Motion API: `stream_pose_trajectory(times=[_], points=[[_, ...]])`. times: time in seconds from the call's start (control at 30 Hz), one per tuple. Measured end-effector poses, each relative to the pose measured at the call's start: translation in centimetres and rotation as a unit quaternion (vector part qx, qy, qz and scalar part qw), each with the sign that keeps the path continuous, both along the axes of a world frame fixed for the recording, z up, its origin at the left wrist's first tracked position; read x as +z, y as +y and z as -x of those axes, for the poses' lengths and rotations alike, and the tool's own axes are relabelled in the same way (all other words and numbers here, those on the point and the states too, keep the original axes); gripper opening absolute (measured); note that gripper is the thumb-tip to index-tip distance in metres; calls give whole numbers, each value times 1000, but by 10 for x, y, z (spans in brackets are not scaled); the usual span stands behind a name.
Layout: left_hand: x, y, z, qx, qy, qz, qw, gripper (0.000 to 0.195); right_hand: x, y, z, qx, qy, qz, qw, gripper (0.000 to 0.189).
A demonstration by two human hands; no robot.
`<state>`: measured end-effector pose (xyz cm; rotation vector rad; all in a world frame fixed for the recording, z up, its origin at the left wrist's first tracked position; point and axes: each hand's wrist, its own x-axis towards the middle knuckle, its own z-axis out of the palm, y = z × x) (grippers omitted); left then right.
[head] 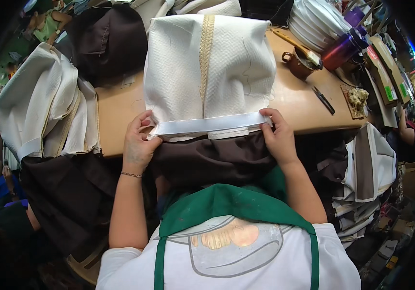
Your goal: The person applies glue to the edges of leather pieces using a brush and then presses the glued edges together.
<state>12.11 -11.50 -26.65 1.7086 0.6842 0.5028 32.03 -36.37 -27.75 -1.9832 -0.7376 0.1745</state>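
A white textured fabric piece (178,69) lies on the table in front of me, with a braided tan trim (206,54) down its middle. Across its near edge runs a smooth white strip (211,122). My left hand (138,141) pinches the strip's left end, thumb below and fingers above. At the other end, my right hand (278,132) grips the strip's corner between thumb and fingers. Dark brown cloth (211,154) hangs from the near edge over the table's front, toward my lap. A small folded white tab (228,133) shows just under the strip.
Similar white panels (48,101) are heaped on the left, beside a dark brown fabric bundle (107,43). On the right are a brown mug (298,65) with a brush (294,43) across it, a purple bottle (345,47), a black pen-like tool (323,100) and more sewn pieces (367,166).
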Motion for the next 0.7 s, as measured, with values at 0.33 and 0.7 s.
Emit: stream_pose_trajectory(times=[0.33,0.7], points=[[-20,-10,10,-9,64,-91,994,61,6,4,18,71,-188,92,975,35],[76,-70,-62,-255,-154,-501,812,41,4,-1,-18,-81,131,-49,987,58]])
